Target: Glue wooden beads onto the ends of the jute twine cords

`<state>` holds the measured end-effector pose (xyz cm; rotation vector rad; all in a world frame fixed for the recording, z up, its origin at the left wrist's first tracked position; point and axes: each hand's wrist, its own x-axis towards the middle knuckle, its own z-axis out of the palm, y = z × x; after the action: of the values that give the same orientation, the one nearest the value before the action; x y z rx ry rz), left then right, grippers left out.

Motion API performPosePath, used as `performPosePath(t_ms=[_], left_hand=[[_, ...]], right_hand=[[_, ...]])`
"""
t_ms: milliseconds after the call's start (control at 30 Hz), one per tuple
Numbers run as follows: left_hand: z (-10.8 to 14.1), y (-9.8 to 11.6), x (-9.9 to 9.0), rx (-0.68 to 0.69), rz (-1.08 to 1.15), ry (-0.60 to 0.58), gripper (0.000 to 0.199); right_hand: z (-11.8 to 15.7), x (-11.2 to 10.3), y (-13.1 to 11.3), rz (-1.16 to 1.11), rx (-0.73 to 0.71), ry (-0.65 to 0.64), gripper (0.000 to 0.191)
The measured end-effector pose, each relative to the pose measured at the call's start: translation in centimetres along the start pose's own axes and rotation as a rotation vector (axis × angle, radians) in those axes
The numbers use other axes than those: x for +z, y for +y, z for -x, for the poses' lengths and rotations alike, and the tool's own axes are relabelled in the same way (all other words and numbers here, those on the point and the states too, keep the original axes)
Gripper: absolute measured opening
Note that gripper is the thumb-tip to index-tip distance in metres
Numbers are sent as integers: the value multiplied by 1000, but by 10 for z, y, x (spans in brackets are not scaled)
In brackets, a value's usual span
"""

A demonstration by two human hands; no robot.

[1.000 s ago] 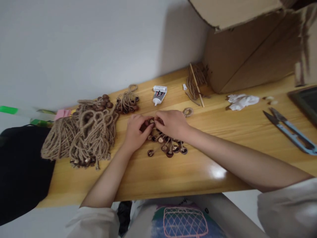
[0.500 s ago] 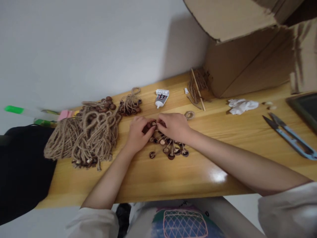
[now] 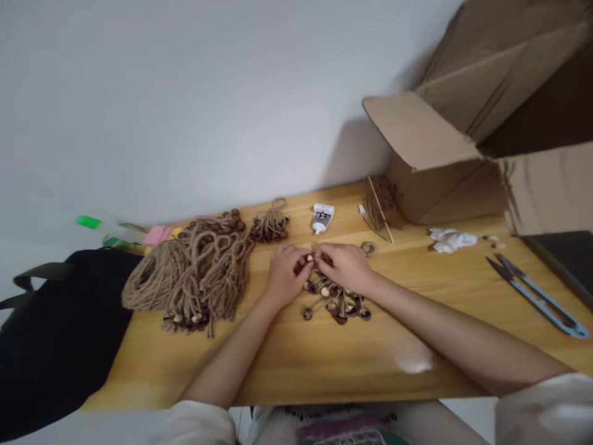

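My left hand [image 3: 288, 276] is closed in a pinch on a small brown nut shell with a pale centre [image 3: 310, 259]. Right beside it, my right hand [image 3: 345, 267] is closed too, its fingertips meeting the left ones at that shell; what they grip is hidden. Below the hands a cluster of hollow nut shells [image 3: 341, 312] on twine cords is spread over the wood, pale bits showing in several. A twine loop [image 3: 369, 248] pokes out beyond my right hand. Just past my fingers lies a tube of glue [image 3: 323, 217], nozzle towards me.
Heaped at left are twine bundles [image 3: 199, 272] and a smaller shell bunch [image 3: 271, 224]. A thin stick [image 3: 380, 210] lies across cord scraps. To the right are crumpled tissue [image 3: 451, 240], thread snips [image 3: 540, 300] and an open cardboard box [image 3: 445, 191]. A black bag [image 3: 69, 327] hangs over the left end.
The camera has tilted up and turned left, so everything sits lower and further right in view. Both hands stay pinched at the shell, whose pale centre now shows more clearly.
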<state>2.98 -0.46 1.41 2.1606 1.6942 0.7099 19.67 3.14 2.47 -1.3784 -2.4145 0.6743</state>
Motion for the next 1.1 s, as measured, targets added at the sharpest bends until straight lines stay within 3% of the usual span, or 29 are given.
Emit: performPosePath(t_ms=[267,1100], left_hand=[[0,-1,1,-55,47,56,14],[1,-4,-4,-51,44,1,13]], right_hand=[[-7,8,2,-21,3,33,19],[-8,5,3,-81,-77,116,17]])
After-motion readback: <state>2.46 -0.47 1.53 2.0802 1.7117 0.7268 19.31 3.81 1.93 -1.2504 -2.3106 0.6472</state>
